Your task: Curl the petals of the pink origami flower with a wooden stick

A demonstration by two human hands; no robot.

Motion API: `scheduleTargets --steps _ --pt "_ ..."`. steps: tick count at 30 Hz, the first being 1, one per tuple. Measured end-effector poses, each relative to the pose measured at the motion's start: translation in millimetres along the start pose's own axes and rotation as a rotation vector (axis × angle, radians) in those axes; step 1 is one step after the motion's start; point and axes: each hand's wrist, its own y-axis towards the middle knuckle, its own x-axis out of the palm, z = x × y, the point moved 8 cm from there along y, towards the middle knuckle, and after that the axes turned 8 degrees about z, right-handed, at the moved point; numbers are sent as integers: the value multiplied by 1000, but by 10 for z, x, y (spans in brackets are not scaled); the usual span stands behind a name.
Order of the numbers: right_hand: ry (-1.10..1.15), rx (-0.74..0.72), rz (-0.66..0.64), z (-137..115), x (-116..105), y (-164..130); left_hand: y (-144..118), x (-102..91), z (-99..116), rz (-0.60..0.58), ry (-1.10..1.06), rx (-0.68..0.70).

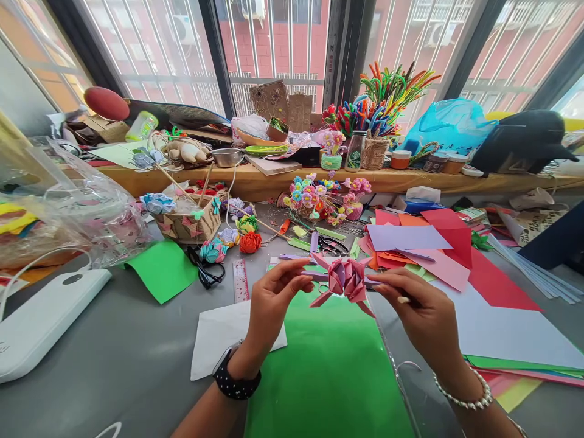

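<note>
A pink folded-paper flower [345, 281] with pointed petals hangs in front of me, above the green mat [326, 377]. Purple paper strip [316, 276] shows at its left side and a short bit at its right, seemingly passing behind it. My left hand [274, 299] pinches the strip's left end between thumb and fingers. On the other side, my right hand [422, 307] has its fingers closed on the right end. The flower's back is hidden, so I cannot tell how the strip sits there.
Coloured paper [413, 238] is piled at the right. A white sheet [219, 340], pink ruler [241, 281], black-handled scissors [210, 271] and green paper [163, 271] lie left. A white power bank [55, 319] is far left. Finished paper flowers [250, 242] and a basket [191, 224] stand behind.
</note>
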Motion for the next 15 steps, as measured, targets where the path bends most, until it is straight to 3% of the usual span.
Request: scheduleTargets --steps 8,15 --pt "-37 -46 8 -42 -27 4 19 -7 138 -11 6 163" --pt "-50 -52 5 -30 -25 3 -7 12 -36 -28 -43 7"
